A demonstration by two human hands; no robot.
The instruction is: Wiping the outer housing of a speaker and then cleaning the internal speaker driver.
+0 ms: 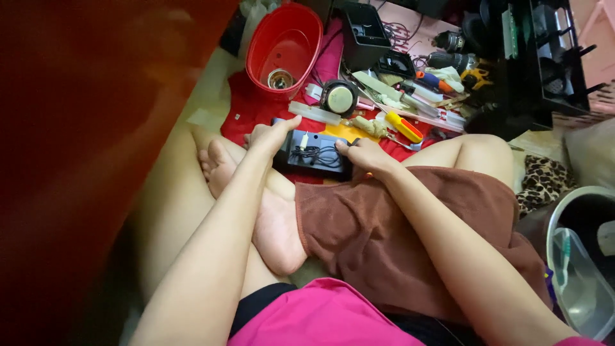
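1. Seated cross-legged on a pale floor [192,96], bare feet tucked in front, a brown cloth [378,224] draped over the lap
2. Between the two hands, low on the floor past the feet: a dark open box [312,154] with coiled black wires and a small pale part inside, resting at the edge of a red mat [246,106]
3. Left hand [272,136] curled against the left end of the dark open box, thumb raised, fingers closed round its corner
4. Right hand [364,154] closed over the right end of the same box, fingers folded down; whether anything small is pinched between them, cannot tell
5. Little free room ahead: just beyond the box, a clear plastic strip [314,113], a round speaker [339,98], a yellow-handled tool [403,126] and a wad of tan rag [370,126], all crowded close
6. Farther back, a red plastic bucket [285,45] with a small metal part at its bottom, and a black speaker housing [365,35] standing open beside it
7. To the right, a black rack [544,64] of gear, hemming in that side; below it a leopard-print cloth [544,182] and a grey bin [583,256] with a clear tub leaning in it
8. To the left, a broad red-brown surface [83,160], blurred and very near, closing off that whole side
9. Open floor only in the narrow pale strip along the left leg
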